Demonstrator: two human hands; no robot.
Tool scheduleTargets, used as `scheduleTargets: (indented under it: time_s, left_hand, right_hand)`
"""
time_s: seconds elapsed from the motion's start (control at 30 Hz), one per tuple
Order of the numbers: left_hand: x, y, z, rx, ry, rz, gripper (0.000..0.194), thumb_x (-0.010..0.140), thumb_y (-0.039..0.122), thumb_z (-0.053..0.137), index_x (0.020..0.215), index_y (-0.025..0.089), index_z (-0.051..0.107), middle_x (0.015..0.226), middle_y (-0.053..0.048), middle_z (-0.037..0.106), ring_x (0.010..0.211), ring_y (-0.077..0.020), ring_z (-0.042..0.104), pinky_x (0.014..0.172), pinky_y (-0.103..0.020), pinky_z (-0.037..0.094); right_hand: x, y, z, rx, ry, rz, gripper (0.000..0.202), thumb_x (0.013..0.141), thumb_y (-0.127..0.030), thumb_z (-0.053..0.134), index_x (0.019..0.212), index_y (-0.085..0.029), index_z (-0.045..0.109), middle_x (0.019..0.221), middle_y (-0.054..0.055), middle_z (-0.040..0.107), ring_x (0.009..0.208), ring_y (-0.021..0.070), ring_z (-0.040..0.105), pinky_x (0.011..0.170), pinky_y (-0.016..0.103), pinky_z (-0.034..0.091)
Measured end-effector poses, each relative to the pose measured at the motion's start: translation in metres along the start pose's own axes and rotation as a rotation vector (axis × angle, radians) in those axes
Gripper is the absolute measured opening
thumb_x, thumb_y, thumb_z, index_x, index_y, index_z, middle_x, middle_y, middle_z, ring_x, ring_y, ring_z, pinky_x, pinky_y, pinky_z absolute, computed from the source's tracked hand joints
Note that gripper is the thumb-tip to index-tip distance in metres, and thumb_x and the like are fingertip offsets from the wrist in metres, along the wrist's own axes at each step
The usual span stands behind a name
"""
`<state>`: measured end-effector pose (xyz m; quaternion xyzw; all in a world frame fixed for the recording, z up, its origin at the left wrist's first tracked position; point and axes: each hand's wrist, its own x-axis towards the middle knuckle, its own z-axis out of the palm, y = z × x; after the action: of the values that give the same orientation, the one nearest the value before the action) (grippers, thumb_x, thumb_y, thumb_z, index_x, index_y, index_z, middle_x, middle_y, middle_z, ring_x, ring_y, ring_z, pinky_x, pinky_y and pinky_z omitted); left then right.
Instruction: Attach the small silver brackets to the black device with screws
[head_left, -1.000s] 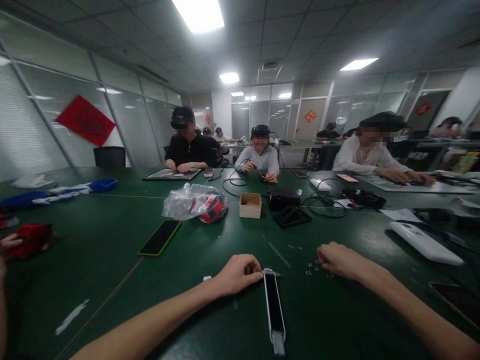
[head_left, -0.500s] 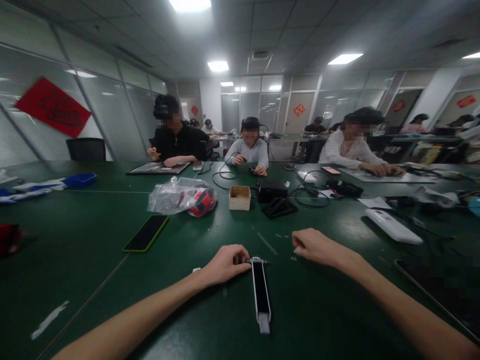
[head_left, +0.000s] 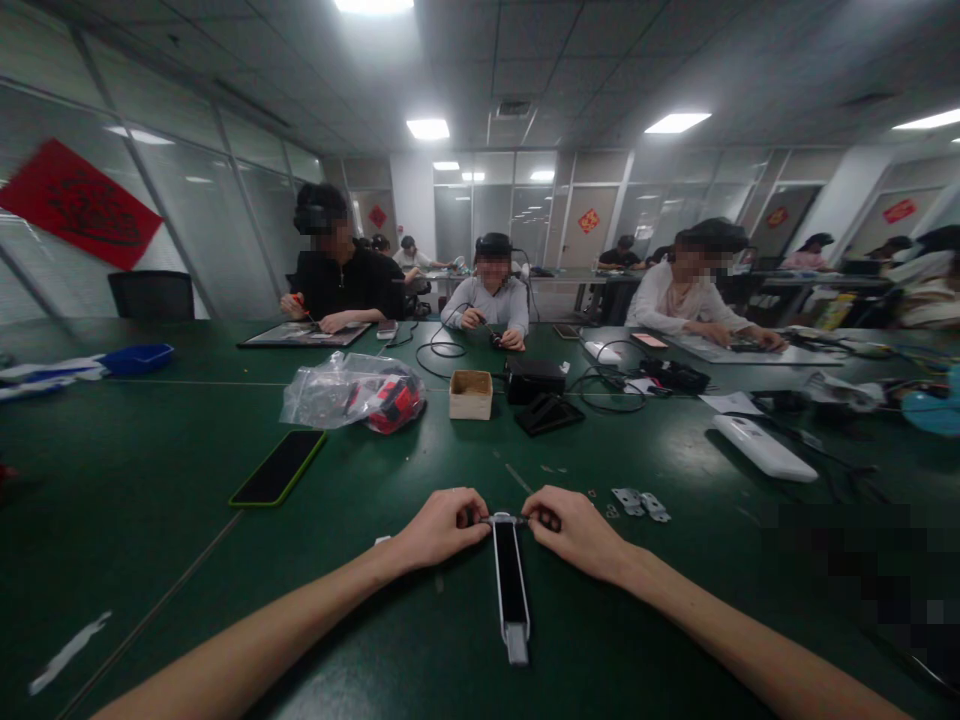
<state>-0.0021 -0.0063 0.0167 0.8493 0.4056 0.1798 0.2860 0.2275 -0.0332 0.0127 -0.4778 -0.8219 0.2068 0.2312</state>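
Observation:
A long narrow device with a black face and a white frame lies on the green table, its pale tab toward me. A thin rod crosses its far end. My left hand pinches the rod's left end, thumb and fingers together. At the right end, my right hand is closed with its fingertips against the rod; whether they also hold a small part is hidden. Small metal plates lie beyond my right hand.
A green-edged phone lies at the left. Farther back are a plastic bag with red items, a small open box, a black box and cables. A white case lies at the right. People sit across the table.
My right hand has moved left and toward me, onto the right end of the rod. The metal plates it covered now show. My left hand stays at the rod; the view has shifted slightly.

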Motion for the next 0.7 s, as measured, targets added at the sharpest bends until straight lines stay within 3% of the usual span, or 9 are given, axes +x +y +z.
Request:
scheduleTargets:
  time_s: [0.37,0.7]
  left_hand:
    - [0.000,-0.005,0.002,-0.015,0.015,0.018,0.013,0.078,0.026,0.058,0.084,0.015,0.062,0.072,0.002,0.057,0.062,-0.0102,0.050,0.058,-0.019,0.038]
    - [-0.001,-0.005,0.002,-0.006,0.013,0.018,0.014,0.079,0.027,0.057,0.085,0.015,0.062,0.072,0.002,0.057,0.063,-0.0106,0.051,0.058,-0.020,0.038]
  right_hand:
    - [-0.005,0.003,0.001,0.080,-0.063,0.013,0.017,0.089,-0.023,0.047,0.098,-0.016,0.059,0.091,0.004,0.060,0.078,0.0151,0.056,0.069,0.027,0.045]
    - [-0.006,-0.006,-0.006,0.136,-0.066,0.062,0.015,0.086,-0.024,0.052,0.096,-0.017,0.062,0.089,0.002,0.064,0.075,0.0136,0.057,0.066,0.025,0.044]
